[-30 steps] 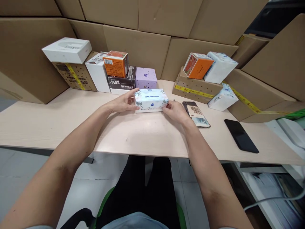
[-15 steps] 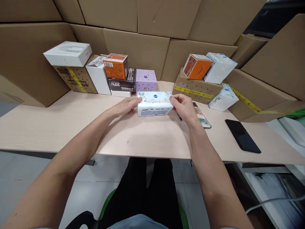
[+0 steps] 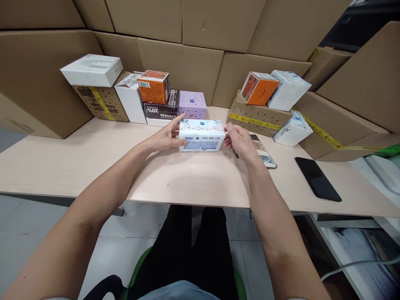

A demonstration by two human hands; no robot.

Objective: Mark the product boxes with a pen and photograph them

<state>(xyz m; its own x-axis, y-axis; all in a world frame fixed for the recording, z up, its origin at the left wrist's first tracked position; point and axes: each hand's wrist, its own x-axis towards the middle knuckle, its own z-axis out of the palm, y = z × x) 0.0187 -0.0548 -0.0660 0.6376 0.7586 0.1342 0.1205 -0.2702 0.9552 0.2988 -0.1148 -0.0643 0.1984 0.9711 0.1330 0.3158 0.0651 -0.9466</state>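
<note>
A white pack of tissues (image 3: 202,136) with a floral top and blue print on its front stands upright on the table right before me. My left hand (image 3: 167,136) grips its left end, thumb on the front face and the index finger up at the top edge. At the right end is my right hand (image 3: 239,139), its fingers curled in against the pack's side; the fingertips are partly hidden. Just behind the pack sit a purple dotted box (image 3: 192,104) and a dark box marked 20% (image 3: 159,111).
An orange box (image 3: 153,86) tops the left stack, beside a white box (image 3: 92,70) on a carton. At right, another orange box (image 3: 261,88) and tissue pack (image 3: 289,89) rest on a taped carton (image 3: 256,118). A black phone (image 3: 317,178) lies near cardboard walls.
The tissue pack has tilted so its printed front faces me more. My left hand has shifted its grip, with the thumb lower on the front and the index finger raised.
</note>
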